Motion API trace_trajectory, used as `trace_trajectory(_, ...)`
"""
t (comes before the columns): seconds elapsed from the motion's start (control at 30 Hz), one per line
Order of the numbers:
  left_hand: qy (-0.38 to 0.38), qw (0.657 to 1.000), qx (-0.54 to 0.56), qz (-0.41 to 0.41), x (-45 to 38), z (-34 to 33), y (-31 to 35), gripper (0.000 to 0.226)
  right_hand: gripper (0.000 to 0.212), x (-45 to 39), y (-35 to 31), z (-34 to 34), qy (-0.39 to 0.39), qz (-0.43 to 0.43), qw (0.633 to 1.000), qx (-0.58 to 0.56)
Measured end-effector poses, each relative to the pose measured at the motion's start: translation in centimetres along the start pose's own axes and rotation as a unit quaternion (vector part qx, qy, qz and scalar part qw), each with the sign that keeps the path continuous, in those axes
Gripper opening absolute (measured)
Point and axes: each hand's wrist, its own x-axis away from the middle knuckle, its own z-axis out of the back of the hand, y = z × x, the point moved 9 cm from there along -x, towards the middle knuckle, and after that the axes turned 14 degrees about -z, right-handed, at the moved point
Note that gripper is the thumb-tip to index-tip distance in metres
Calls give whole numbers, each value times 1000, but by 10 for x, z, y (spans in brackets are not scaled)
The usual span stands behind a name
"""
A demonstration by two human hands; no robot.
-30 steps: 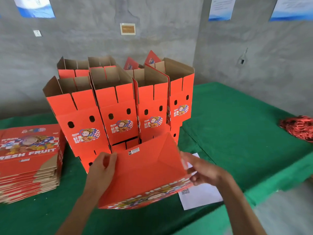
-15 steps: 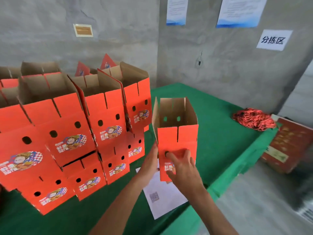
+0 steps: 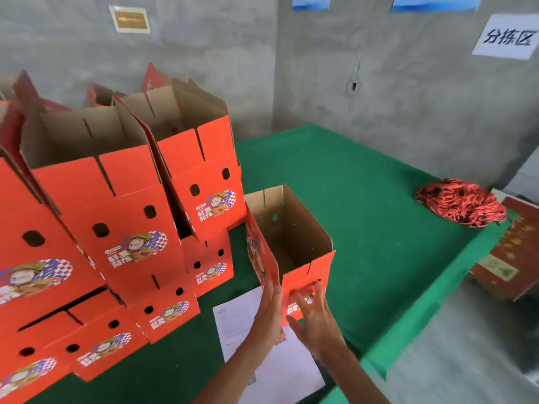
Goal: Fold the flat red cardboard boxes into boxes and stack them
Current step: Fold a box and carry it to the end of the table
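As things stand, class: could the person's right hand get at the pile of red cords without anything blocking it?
Probably yes. The right hand is on the folded box, and only bare green table lies between it and the red cords.

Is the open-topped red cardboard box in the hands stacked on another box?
No, the open-topped red cardboard box stands alone on the green table cover.

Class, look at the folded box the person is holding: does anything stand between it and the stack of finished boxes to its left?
Nothing visible does. The folded box, held by the left hand and right hand, stands upright just right of the stack, with only a strip of green table cloth and a white paper sheet lying flat between them.
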Motion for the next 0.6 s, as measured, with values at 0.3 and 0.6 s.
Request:
trace_trajectory(0.3, 80, 992, -84, -50, -74, 24, 17, 55, 67, -91, -23, -33, -48, 41, 998, -18)
trace_trajectory(0.6, 55, 982, -179, -31, -69, 46, 28, 29, 47, -99, -48, -24, -15, 6, 996, -91)
